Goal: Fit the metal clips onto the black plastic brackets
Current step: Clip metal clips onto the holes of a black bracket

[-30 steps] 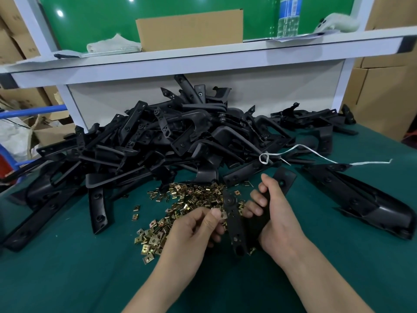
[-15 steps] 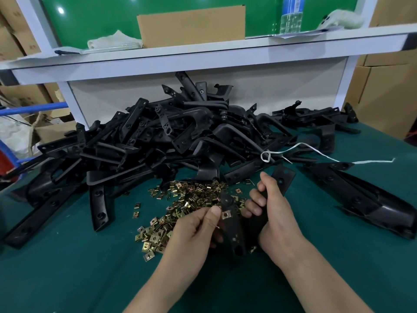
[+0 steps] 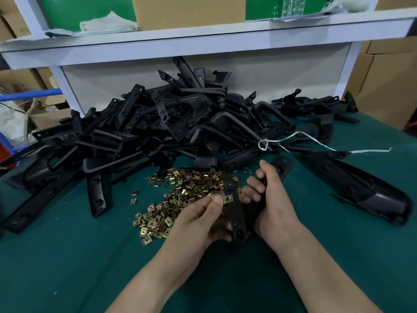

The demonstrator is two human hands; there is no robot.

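Seating a clip on a bracket.
The right hand is gripping the bracket; the left hand is pinching a clip against its edge, with loose clips lying at ten o'clock. Next, probably: pushing it home over the hole.

head cam | worn, wide-angle | faces forward-down | close above left hand, right hand, table

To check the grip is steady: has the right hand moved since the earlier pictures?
No. The right hand sits just below the string knot, as before.
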